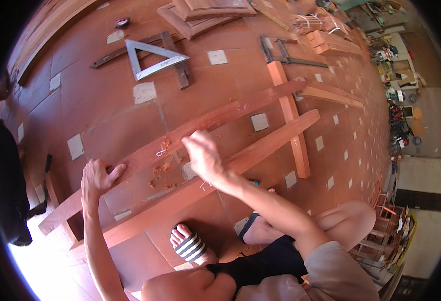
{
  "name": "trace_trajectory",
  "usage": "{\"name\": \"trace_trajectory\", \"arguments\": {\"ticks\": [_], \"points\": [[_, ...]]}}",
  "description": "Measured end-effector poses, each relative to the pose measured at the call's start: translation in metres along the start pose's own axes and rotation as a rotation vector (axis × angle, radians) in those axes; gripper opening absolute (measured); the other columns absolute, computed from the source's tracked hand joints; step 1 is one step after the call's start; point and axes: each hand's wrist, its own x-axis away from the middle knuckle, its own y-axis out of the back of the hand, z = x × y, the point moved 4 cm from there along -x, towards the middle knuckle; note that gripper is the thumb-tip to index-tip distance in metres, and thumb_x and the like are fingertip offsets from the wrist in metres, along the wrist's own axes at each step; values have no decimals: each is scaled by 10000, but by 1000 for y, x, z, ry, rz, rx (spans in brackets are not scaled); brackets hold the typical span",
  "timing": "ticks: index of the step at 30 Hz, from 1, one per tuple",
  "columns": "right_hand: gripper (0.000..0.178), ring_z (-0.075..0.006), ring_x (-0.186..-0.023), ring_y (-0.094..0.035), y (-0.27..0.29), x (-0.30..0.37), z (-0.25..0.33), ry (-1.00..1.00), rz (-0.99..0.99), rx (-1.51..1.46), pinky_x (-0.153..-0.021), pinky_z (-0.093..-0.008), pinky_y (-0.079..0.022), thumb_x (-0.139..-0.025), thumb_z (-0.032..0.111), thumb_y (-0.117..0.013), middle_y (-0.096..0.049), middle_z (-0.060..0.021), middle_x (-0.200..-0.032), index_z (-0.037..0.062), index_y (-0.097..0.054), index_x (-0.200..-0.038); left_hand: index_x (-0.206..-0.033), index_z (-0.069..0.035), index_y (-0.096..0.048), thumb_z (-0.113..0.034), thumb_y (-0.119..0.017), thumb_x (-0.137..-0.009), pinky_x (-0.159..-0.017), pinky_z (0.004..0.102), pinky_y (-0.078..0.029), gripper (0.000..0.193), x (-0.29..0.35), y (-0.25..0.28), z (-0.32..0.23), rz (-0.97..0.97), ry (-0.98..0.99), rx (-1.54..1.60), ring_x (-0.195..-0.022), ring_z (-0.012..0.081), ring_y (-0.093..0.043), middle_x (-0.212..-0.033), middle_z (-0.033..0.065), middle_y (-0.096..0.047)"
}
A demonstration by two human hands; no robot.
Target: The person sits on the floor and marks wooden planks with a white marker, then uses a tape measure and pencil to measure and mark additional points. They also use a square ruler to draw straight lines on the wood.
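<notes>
— What lies at the top of the floor?
— A metal triangle (153,61) over a dark bar (130,48), with a tape measure (122,22) just above and a panelled frame (200,14) to the right.
— And further right?
— A clamp (285,54) lies flat, beside stacked boards (333,44). Sawdust (163,170) is scattered on the tiles (90,100); a striped sandal (190,247) sits near the bottom. Clutter (398,90) lines the right edge
</notes>
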Motion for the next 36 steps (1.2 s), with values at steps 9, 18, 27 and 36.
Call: {"name": "trace_trajectory", "arguments": {"ticks": [9,18,27,36], "points": [[26,-259,-661,-582,97,19,-166,-186,-143,351,-616,-405,-488,-898,-63,-673,-563,-105,-736,-45,-688,-909,-844,-84,-834,-638,-750,-923,-639,471,-570,565,-1,-3,5,18,-15,-86,-661,400,-734,-690,189,-712],[118,-325,-696,-589,100,-10,-100,56,-162,305,-659,-453,-482,-876,-127,-660,-567,-143,-746,-55,-703,-958,-744,-82,-807,-576,-827,-904,-545,450,-554,519,1,1,0,-183,-186,-77,-600,363,-728,-628,140,-713],[87,-381,-822,-620,85,-18,-112,-106,-11,348,-768,-489,-512,-937,-44,-622,-605,-191,-842,-55,-650,-856,-897,-153,-813,-431,-858,-932,-425,396,-429,284,6,-21,29,-273,-403,-172,-469,292,-578,-630,75,-645],[67,-178,-734,-661,75,-24,-119,-283,6,119,-660,-365,-523,-941,9,-709,-707,-120,-797,-19,-763,-915,-814,-19,-720,-481,-751,-904,-523,458,-435,472,0,-19,25,-101,-207,-73,-544,379,-548,-617,192,-523]]}}
